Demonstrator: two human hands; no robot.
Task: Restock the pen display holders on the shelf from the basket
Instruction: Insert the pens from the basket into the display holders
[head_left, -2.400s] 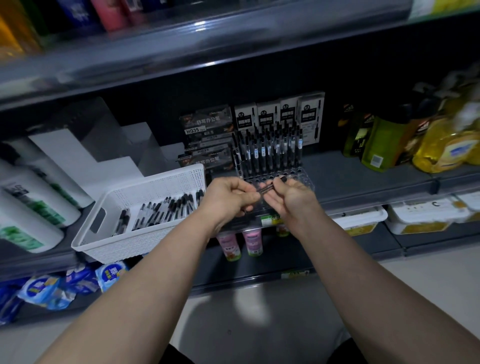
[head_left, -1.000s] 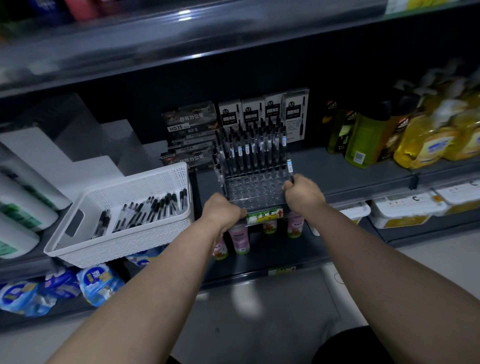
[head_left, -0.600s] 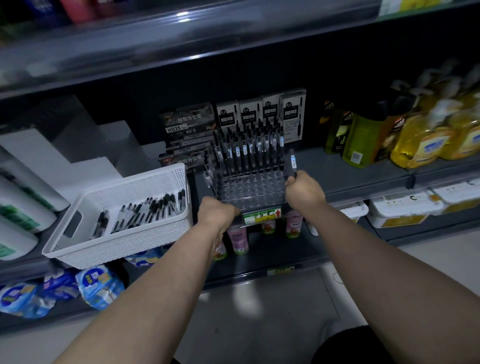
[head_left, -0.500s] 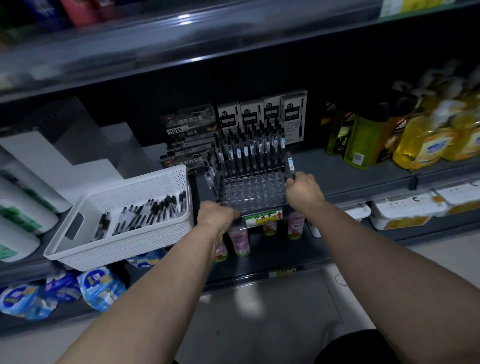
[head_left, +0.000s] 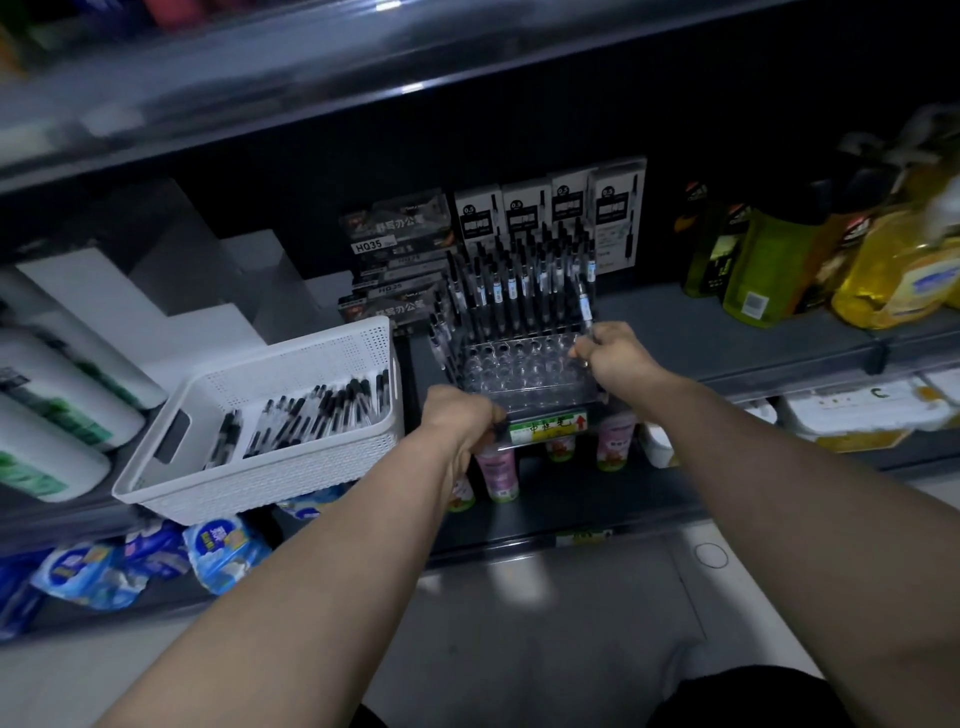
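Gripping clear pen holder with curled fingers: left hand at front-left corner, right hand at right wall. Slide level on shelf; avoid toppling upright pens.

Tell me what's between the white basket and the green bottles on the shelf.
The clear pen holder, gripped by left hand and right hand, then bare shelf, in the head view.

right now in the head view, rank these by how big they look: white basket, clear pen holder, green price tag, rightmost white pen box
1. white basket
2. clear pen holder
3. rightmost white pen box, though it sits farther back
4. green price tag
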